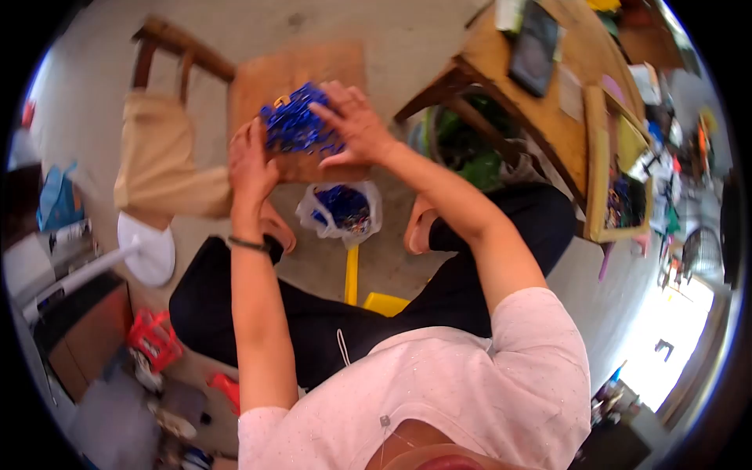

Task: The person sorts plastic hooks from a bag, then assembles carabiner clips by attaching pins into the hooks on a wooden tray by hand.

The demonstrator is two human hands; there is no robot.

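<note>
A loose heap of shiny blue small pieces (296, 119) lies on a wooden seat (254, 78); their exact kind is too blurred to make out. A gold-coloured bit (281, 101) shows at the heap's top. My left hand (251, 164) rests along the heap's left side, fingers extended. Over its right side spreads my right hand (356, 125), fingers apart and thumb turned inward. Both hands touch or nearly touch the edges of the heap. Just below the seat, between my feet, an open white plastic bag (307, 205) contains more blue pieces (345, 205).
Beige cloth (157, 153) hangs at the seat's left. A round white base (147, 249) stands below it. A yellow object (385, 304) lies between my legs. To the right is a wooden table (501, 59) bearing a dark phone-like device (535, 48), with an open drawer (599, 157).
</note>
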